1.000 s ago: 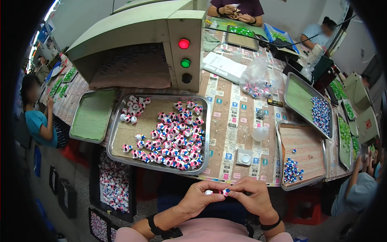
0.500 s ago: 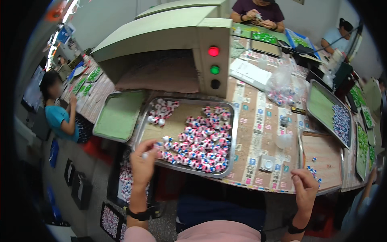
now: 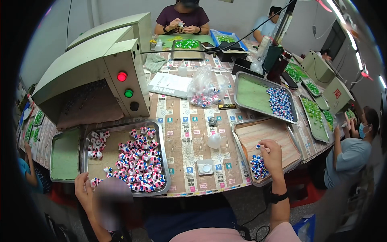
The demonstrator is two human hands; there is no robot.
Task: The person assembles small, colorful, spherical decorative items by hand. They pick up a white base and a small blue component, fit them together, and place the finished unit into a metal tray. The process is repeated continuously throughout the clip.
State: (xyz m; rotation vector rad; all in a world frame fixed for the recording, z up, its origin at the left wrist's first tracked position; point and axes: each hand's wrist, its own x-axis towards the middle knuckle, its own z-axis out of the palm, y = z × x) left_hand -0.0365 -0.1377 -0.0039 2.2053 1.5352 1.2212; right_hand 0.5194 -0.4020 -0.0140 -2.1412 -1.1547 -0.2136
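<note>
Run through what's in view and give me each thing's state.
Left hand, half curled beside tray, hold unclear
Right hand, bent over blue pieces, hold unclear
Metal tray of pink-and-white figures, partly filled
Brown-lined tray, partly filled
Plastic bag, partly filled
Red light, lit
Green light, appears lit

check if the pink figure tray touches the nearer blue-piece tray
Apart: the head view shows patterned table covering between the pink figure tray and the nearer blue-piece tray.

Pale wall (image 3: 238, 18) behind, bright slanting tube light (image 3: 346, 25), grey floor (image 3: 250, 201), red stool (image 3: 307, 195).
</note>
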